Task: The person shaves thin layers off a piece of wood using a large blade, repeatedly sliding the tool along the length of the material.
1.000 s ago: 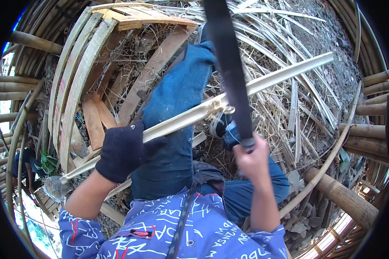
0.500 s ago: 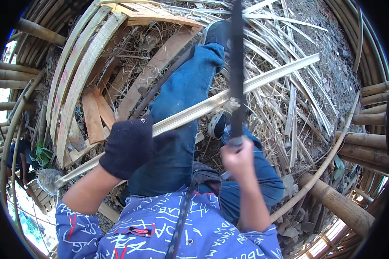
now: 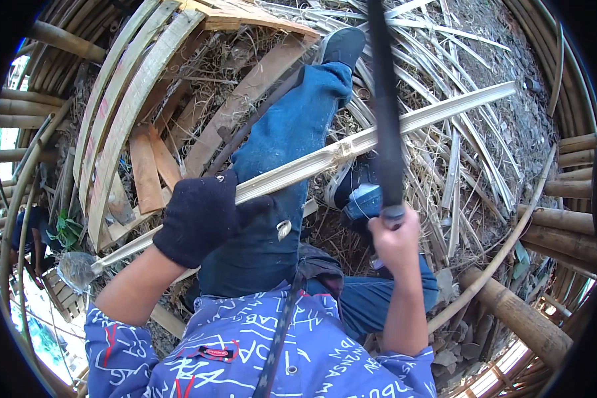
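Note:
My left hand (image 3: 199, 215), in a dark knitted glove, is closed round a long split bamboo strip (image 3: 298, 170). The strip slants across my jeans from lower left to upper right, hollow face up, with a rough node near its middle. My bare right hand (image 3: 398, 242) grips the handle of a long dark machete (image 3: 387, 99). Its blade points away from me and crosses over the strip, to the right of the node; whether it touches cannot be seen. A pale curled chip (image 3: 284, 229) shows over my left thigh, either on it or in the air.
At the upper left stands a curved-looking wooden frame (image 3: 123, 113) with loose boards. Many thin bamboo strips (image 3: 471, 146) and shavings cover the ground at the right. Thick bamboo poles (image 3: 521, 318) border the right side. A person (image 3: 30, 242) is partly visible at far left.
My right hand and the machete have moved right along the strip. A chip that was by the node is now over my left thigh. My left hand keeps its hold.

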`<control>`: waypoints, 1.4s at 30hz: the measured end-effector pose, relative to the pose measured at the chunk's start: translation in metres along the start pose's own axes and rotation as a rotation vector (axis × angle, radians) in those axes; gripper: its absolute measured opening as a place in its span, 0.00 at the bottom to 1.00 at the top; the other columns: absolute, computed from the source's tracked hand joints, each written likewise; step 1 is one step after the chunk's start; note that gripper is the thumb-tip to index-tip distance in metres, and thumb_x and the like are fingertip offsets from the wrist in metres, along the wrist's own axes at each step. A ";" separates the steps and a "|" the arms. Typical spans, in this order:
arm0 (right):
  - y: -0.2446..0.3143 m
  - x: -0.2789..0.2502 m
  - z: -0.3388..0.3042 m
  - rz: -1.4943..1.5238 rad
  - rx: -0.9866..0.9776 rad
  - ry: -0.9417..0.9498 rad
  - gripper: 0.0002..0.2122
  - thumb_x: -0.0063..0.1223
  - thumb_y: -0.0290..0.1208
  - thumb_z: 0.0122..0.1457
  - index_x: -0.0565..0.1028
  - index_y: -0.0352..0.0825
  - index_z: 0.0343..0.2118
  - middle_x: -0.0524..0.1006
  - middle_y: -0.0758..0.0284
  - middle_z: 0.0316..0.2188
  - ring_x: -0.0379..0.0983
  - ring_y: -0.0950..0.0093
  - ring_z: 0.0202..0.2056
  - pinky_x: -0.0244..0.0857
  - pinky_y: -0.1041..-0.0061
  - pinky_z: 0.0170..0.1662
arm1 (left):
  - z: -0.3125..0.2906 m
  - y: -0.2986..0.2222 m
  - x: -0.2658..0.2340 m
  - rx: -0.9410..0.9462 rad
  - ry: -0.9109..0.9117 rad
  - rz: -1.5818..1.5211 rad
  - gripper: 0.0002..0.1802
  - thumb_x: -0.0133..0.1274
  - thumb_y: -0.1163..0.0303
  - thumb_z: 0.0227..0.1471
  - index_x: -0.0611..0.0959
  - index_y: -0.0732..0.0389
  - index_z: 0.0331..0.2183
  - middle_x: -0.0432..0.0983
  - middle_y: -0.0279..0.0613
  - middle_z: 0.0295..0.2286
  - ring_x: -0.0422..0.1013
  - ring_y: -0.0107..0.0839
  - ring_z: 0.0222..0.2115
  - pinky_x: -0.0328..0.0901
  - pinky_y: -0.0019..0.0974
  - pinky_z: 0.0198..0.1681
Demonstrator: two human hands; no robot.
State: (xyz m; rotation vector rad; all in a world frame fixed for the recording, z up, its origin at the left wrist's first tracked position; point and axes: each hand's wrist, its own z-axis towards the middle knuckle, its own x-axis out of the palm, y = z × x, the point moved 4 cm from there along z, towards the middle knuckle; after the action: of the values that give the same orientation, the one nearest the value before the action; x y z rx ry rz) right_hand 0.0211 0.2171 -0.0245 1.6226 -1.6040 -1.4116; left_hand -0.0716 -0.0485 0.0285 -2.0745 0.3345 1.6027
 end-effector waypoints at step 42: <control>-0.007 -0.102 -0.011 -0.390 -0.067 -0.501 0.08 0.47 0.22 0.45 0.71 0.27 0.29 0.68 0.62 0.14 0.66 0.70 0.16 0.60 0.69 0.24 | -0.062 0.041 0.006 0.003 0.126 0.019 0.23 0.49 0.48 0.51 0.74 0.61 0.24 0.71 0.51 0.16 0.71 0.51 0.19 0.63 0.49 0.24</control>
State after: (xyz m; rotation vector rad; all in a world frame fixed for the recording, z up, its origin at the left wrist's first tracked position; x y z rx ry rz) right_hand 0.0543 0.3089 0.0086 1.6944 -1.5104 -2.1903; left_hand -0.0380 -0.1147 0.0252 -2.1817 0.4011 1.4845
